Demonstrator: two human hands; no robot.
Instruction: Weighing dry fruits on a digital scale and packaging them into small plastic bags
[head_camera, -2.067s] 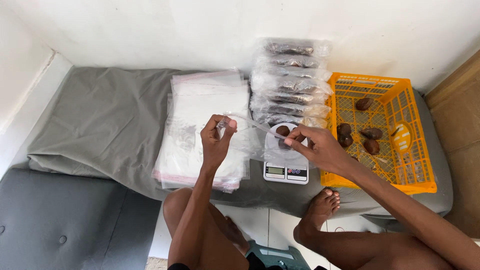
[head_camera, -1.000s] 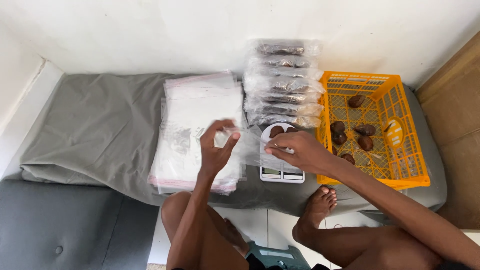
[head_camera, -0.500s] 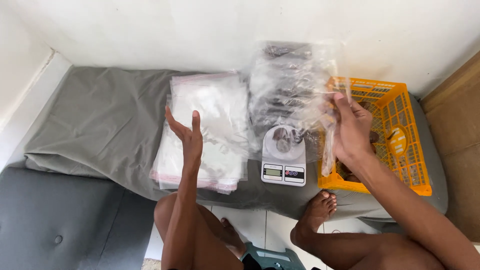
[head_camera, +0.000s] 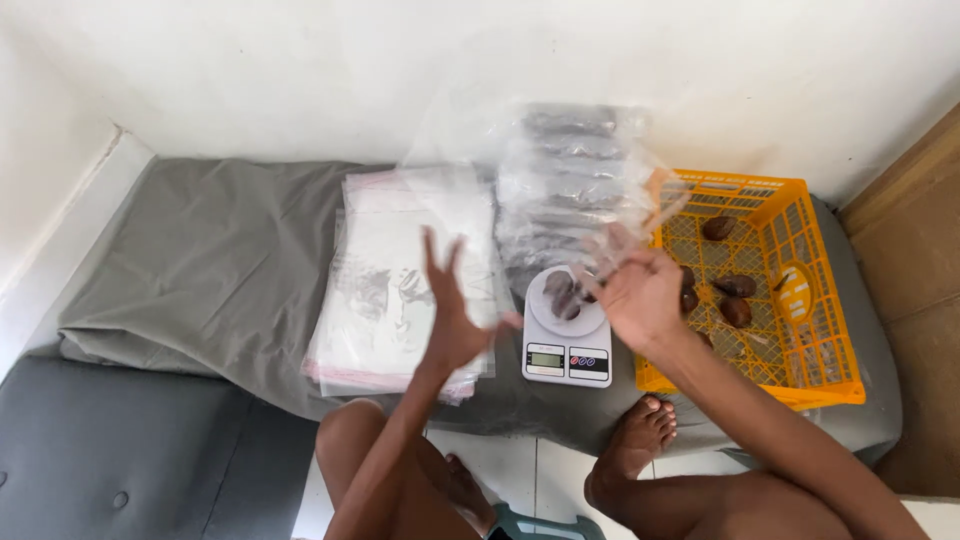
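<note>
Bright, even daylight; motion-blurred hands

Left hand (head_camera: 452, 318) is up, palm spread, fingers fanned apart and gripping nothing, forearm rising from the knee. Right hand (head_camera: 637, 290) is raised beside it, fingers loosely curled and blurred, arm stretching in from the lower right.

White wall (head_camera: 300, 60); grey cushion (head_camera: 140, 440); perhaps wooden floor (head_camera: 920, 250) at right.

Grey cloth (head_camera: 210, 260) left: open. Scale (head_camera: 567, 340) hemmed between bag stack (head_camera: 400, 280), orange crate (head_camera: 800, 300).
</note>
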